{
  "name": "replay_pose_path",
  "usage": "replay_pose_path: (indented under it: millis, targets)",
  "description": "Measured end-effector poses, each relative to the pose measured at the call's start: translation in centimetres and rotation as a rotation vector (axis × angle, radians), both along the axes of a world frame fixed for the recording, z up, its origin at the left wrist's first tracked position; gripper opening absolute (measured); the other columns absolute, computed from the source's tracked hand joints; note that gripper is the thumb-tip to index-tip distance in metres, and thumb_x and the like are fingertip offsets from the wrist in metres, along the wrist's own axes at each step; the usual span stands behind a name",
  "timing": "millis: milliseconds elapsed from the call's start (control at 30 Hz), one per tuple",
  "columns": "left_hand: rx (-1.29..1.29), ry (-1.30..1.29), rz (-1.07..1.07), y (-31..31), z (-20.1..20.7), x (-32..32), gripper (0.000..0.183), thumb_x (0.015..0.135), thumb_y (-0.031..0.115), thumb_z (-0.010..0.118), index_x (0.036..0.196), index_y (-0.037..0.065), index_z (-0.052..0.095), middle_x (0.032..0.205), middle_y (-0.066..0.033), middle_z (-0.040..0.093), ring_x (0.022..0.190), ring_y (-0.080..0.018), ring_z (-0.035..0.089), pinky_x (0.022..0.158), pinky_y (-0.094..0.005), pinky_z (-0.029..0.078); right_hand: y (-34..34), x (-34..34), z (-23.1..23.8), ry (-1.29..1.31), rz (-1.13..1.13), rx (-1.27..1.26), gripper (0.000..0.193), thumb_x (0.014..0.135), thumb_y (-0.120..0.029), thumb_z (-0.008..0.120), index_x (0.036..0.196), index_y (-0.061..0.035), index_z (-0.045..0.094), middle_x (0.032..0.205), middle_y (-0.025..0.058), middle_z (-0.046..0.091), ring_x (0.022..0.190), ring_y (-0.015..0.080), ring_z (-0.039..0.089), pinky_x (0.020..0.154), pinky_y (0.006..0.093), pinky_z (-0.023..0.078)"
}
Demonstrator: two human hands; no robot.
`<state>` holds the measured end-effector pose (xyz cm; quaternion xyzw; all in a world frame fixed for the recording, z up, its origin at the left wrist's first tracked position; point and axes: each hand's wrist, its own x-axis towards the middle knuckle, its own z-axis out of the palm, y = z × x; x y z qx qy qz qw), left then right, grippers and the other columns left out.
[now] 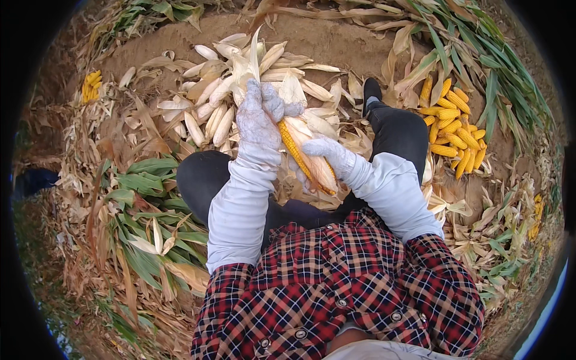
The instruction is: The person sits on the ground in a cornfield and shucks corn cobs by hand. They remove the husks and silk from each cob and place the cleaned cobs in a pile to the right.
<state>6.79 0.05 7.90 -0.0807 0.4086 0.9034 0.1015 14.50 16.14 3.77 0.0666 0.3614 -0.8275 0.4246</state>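
Observation:
Between my two gloved hands is an ear of corn [292,149], its yellow kernels bare along one side while pale husk still wraps the other. My left hand [262,108] is closed around the upper end, with loose husk leaves sticking up past the fingers. Lower down, my right hand [327,153] grips the ear and its husk from the right side; some of its fingers are hidden behind the corn. Just beyond my hands lies a pile of unhusked corn ears [219,117] in pale, dry husks.
Husked yellow corn [455,129] is heaped to the right, beyond my right leg. A smaller yellow heap [92,87] lies far left. Green stalks and leaves [150,186] lie at left, more stalks [474,54] at upper right. Dark cloth [35,182] shows at the left edge.

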Motion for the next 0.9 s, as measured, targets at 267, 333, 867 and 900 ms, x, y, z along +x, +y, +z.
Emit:
replay_pose_path:
  millis: [267,333,867,900]
  targets:
    - [0.474,-0.008,-0.078,-2.7,-0.8,1.7,0.053,0.110,0.055,0.037,0.070,0.021,0.035,0.057,0.0061,0.026,0.045,-0.0136,0.025,0.048,-0.0340,0.034,-1.0,2.6,-2.0,-0.056,0.034,-0.276,0.073,0.084,-0.048,0.076,0.134,-0.0016,0.052,0.096,0.0193,0.066,0.068,0.0299,0.070,0.053,0.0448,0.062]
    - [0.798,-0.032,-0.136,-3.5,-1.5,1.5,0.053,0.110,0.055,0.036,0.069,0.021,0.033,0.057,0.0055,0.026,0.044,-0.0136,0.023,0.045,-0.0318,0.029,-1.9,2.2,-2.1,-0.091,0.024,-0.507,0.072,0.084,-0.049,0.074,0.135,-0.0019,0.052,0.094,0.0194,0.065,0.067,0.0296,0.070,0.050,0.0436,0.061]
    - [-1.294,0.616,-0.439,-9.1,-3.1,2.8,0.072,0.078,0.024,0.079,0.143,0.004,0.055,0.139,-0.0203,0.062,0.130,-0.0371,0.059,0.110,-0.0420,0.046,-1.4,-2.2,-6.6,0.054,-0.050,0.081,0.102,0.091,-0.089,0.028,0.150,-0.0072,0.046,0.116,0.0211,0.070,0.075,0.0293,0.073,0.058,0.0387,0.063]
    - [-1.334,0.746,-0.477,-8.8,-3.8,2.8,0.074,0.077,0.024,0.080,0.144,0.005,0.055,0.141,-0.0196,0.061,0.131,-0.0364,0.058,0.111,-0.0421,0.045,-1.7,-2.1,-6.5,0.071,-0.044,0.074,0.102,0.090,-0.088,0.031,0.150,-0.0066,0.046,0.118,0.0220,0.069,0.073,0.0303,0.073,0.057,0.0396,0.064]
